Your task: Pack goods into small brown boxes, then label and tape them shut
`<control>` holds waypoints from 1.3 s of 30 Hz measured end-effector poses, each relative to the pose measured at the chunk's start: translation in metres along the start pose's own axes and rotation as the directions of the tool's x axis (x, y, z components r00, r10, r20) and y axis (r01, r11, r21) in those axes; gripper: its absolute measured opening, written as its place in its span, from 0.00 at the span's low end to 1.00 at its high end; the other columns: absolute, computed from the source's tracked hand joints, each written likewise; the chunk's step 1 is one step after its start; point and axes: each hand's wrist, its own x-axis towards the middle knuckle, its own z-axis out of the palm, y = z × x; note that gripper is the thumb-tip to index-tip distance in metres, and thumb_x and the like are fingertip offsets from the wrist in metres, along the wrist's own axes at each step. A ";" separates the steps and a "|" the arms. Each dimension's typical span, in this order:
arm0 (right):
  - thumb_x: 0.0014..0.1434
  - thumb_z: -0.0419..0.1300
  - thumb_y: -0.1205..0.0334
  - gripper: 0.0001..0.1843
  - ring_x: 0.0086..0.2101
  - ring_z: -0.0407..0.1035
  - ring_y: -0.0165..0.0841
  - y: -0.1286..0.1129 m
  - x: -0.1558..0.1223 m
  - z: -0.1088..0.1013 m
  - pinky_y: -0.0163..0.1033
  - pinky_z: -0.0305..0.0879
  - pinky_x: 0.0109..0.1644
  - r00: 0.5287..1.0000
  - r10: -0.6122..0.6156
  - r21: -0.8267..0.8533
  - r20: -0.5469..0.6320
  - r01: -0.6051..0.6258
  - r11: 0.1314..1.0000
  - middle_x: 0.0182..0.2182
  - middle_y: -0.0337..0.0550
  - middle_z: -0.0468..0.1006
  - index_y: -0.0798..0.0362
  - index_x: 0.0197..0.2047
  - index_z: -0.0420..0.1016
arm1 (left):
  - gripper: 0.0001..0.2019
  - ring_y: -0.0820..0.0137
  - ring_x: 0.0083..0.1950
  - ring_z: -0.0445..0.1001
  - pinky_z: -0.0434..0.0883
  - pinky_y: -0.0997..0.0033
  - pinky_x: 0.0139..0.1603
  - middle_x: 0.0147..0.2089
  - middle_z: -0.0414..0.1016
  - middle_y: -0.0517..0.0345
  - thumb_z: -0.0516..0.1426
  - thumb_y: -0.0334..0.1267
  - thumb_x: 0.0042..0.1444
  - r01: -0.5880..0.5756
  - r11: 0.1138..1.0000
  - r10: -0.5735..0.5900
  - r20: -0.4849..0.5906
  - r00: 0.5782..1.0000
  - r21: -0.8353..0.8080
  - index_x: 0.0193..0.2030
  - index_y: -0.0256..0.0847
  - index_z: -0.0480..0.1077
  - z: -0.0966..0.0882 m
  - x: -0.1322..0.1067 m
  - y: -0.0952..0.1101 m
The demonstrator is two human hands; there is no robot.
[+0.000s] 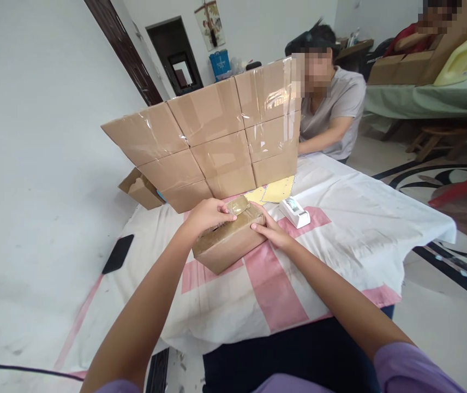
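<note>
A small brown cardboard box lies on the white and pink tablecloth in front of me. My left hand rests on top of the box, fingers curled over a strip of brown tape on its lid. My right hand presses flat against the box's right end, fingers stretched out along the side. Both hands touch the box; neither lifts it.
A stack of taped cardboard boxes stands behind. A white tape dispenser and yellow sheets lie to the right. A black phone lies at the left. Another person sits across the table.
</note>
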 end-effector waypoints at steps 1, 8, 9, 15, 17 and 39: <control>0.60 0.66 0.45 0.46 0.70 0.53 0.43 0.002 0.000 -0.001 0.51 0.47 0.76 1.000 0.001 0.003 0.004 -0.001 1.000 0.72 0.38 0.59 0.37 0.76 0.49 | 0.18 0.67 0.30 0.73 0.59 0.68 0.28 0.29 0.77 0.63 0.66 0.58 0.45 0.004 1.000 -0.004 -0.014 1.000 0.031 0.27 0.46 0.73 -0.001 -0.001 0.001; 0.60 0.66 0.47 0.45 0.69 0.55 0.43 0.004 0.000 -0.004 0.52 0.48 0.75 1.000 0.010 0.003 0.020 -0.010 1.000 0.71 0.40 0.60 0.36 0.75 0.51 | 0.21 0.62 0.40 0.76 0.61 0.67 0.34 0.39 0.80 0.63 0.66 0.62 0.42 0.032 0.984 -0.015 -0.097 0.995 0.173 0.33 0.49 0.73 -0.004 -0.002 0.006; 0.60 0.66 0.46 0.44 0.69 0.54 0.43 0.003 0.000 -0.004 0.52 0.49 0.75 1.000 0.012 -0.004 0.017 -0.012 1.000 0.71 0.39 0.60 0.36 0.75 0.51 | 0.22 0.59 0.43 0.77 0.62 0.66 0.36 0.41 0.80 0.61 0.66 0.63 0.42 0.041 0.981 -0.020 -0.111 0.994 0.190 0.34 0.49 0.73 -0.005 -0.001 0.004; 0.63 0.63 0.46 0.41 0.68 0.57 0.44 0.014 0.001 -0.005 0.53 0.54 0.73 1.000 -0.008 -0.064 0.020 0.009 0.998 0.69 0.44 0.63 0.40 0.74 0.53 | 0.35 0.44 0.65 0.65 0.65 0.53 0.56 0.60 0.74 0.47 0.64 0.70 0.39 0.127 0.973 -0.086 -0.209 0.974 0.192 0.49 0.48 0.73 -0.009 0.007 -0.019; 0.61 0.66 0.47 0.44 0.68 0.57 0.46 0.023 0.002 -0.005 0.55 0.53 0.73 0.997 -0.073 -0.154 0.031 0.077 0.985 0.69 0.48 0.62 0.44 0.74 0.51 | 0.33 0.49 0.62 0.70 0.67 0.57 0.55 0.59 0.76 0.49 0.61 0.69 0.45 0.132 0.982 -0.111 -0.156 0.982 0.132 0.52 0.49 0.73 -0.008 0.008 -0.028; 0.52 0.73 0.50 0.61 0.73 0.40 0.52 0.029 -0.001 -0.005 0.61 0.40 0.76 0.993 -0.023 -0.338 0.119 0.062 0.939 0.74 0.51 0.47 0.42 0.78 0.38 | 0.20 0.59 0.70 0.61 0.55 0.50 0.71 0.67 0.70 0.56 0.46 0.50 0.69 0.169 0.985 -0.134 -0.448 0.884 0.038 0.60 0.52 0.71 -0.001 -0.056 -0.098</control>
